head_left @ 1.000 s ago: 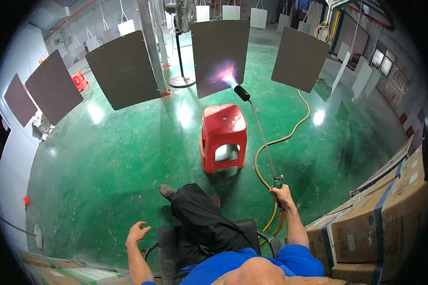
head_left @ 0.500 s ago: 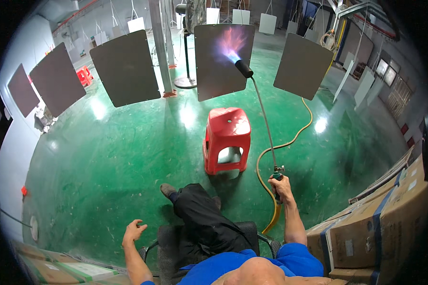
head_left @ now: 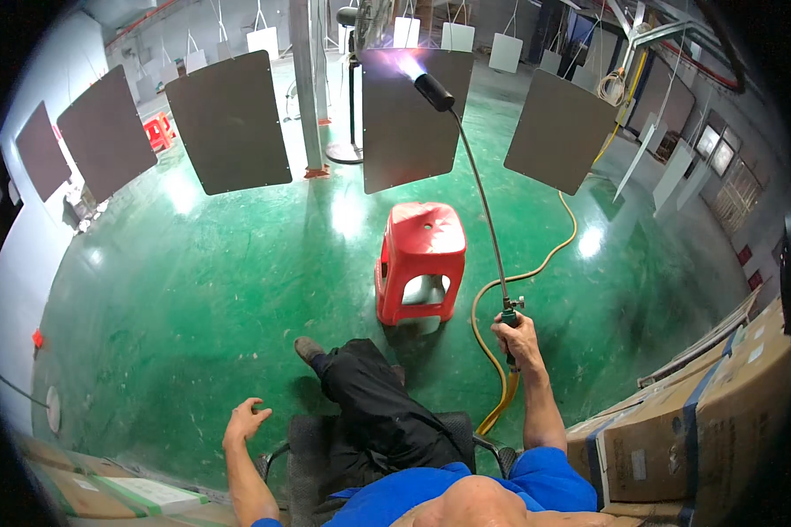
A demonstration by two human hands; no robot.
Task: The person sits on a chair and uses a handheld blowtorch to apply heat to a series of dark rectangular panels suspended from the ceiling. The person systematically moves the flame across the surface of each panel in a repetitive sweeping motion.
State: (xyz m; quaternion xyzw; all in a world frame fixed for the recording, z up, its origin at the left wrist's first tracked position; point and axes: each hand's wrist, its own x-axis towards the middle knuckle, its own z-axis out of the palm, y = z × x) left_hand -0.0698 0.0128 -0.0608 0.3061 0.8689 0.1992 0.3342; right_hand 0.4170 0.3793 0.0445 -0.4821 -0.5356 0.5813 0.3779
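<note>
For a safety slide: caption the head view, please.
Seated person's right hand aims a long gas torch at a hanging dark panel; left hand empty.

Right hand (head_left: 518,332) grips torch (head_left: 475,180) handle, flame at top of middle hanging panel (head_left: 410,132). Yellow hose (head_left: 536,263) curls on green floor. Red stool (head_left: 422,259) ahead. Left hand (head_left: 244,420) empty, fingers curled.
</note>
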